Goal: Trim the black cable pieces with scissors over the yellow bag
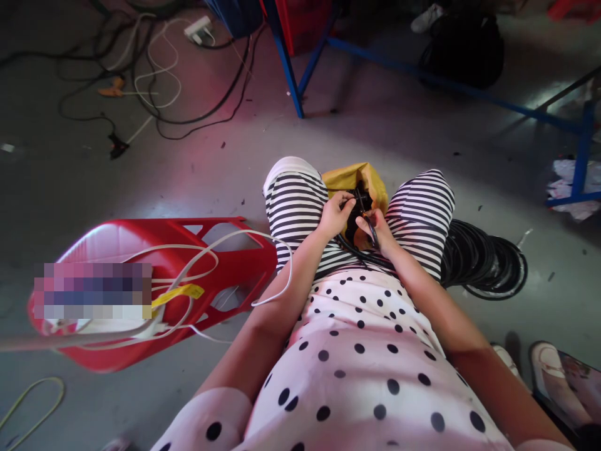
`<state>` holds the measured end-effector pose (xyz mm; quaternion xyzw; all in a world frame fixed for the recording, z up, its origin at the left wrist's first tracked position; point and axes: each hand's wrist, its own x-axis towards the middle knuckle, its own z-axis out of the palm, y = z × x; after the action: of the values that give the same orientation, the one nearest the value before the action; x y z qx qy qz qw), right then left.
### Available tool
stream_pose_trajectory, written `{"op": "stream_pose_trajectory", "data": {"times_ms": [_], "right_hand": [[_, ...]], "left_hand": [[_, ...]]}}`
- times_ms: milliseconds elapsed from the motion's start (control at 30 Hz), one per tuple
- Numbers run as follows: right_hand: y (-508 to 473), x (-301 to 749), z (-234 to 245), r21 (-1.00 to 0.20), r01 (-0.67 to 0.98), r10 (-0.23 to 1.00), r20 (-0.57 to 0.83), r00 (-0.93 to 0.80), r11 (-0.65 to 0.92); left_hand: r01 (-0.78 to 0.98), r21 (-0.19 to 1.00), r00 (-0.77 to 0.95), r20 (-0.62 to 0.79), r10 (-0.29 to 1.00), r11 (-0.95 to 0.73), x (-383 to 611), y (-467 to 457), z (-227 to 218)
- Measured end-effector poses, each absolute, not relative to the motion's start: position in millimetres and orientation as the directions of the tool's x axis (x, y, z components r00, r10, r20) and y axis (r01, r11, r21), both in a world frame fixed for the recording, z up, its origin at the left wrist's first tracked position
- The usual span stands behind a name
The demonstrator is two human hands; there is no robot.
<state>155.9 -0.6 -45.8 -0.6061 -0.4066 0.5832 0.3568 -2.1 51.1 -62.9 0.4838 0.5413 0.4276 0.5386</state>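
My left hand (336, 214) is closed in a pinch on a thin black cable (357, 202) over my lap. Close beside it, my right hand (377, 230) grips what look like small scissors (374, 237), with a dark curved handle and a bit of orange near the middle; their tips point at the left hand's fingertips. Between my knees sits a yellow bag (375, 181), its mouth open, with dark items inside that I cannot make out. More black cable lies across my lap under the hands.
To the left is a red plastic stool (244, 266) on its side, with white cables and a yellow label (183, 293). Coiled black cables (493, 260) lie right of my knee. A blue metal frame (292, 78) stands ahead; loose cords (206, 116) and a power strip (200, 28) lie front left.
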Motion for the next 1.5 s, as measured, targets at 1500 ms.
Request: {"op": "stream_pose_trajectory", "data": {"times_ms": [1500], "right_hand": [[-0.7,156.1,-48.2,-0.896,0.064,0.897,-0.441,-0.020,-0.439]], "left_hand": [[0.093,0.981,0.055,-0.175,0.983,0.169,-2.1,51.4,-63.2]]}}
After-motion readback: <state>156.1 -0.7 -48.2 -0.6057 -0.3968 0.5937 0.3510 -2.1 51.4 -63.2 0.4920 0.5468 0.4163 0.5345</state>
